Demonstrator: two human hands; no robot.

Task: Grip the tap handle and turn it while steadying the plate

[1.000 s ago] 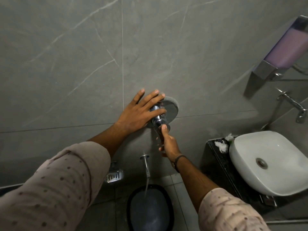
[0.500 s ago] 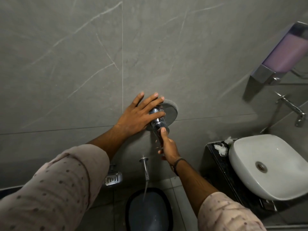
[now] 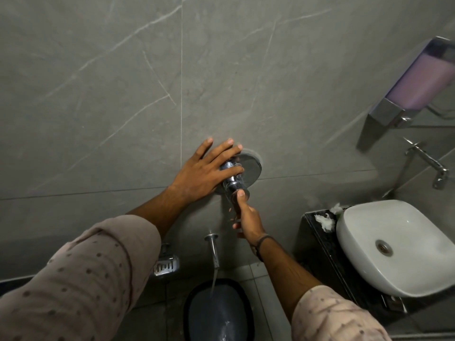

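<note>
A chrome valve knob point(image 3: 234, 179) juts from a round chrome wall plate point(image 3: 252, 166) on the grey tiled wall. My left hand point(image 3: 204, 172) lies flat against the wall and the plate, fingers straight, two of them on either side of the knob's stem. My right hand point(image 3: 247, 219) reaches up from below and grips the knob's lever, thumb pressed on the knob's end. Below them a chrome spout point(image 3: 213, 249) pours a thin stream of water into a dark bucket point(image 3: 219, 313) on the floor.
A white basin point(image 3: 394, 247) sits on a dark counter point(image 3: 320, 244) at the right, with crumpled tissue point(image 3: 325, 221) beside it. A wall tap point(image 3: 428, 162) and a purple soap dispenser point(image 3: 418, 82) hang above. A chrome soap dish point(image 3: 166, 265) is low on the wall.
Both hands stay on the valve; the view has shifted slightly. Water keeps running from the spout.
</note>
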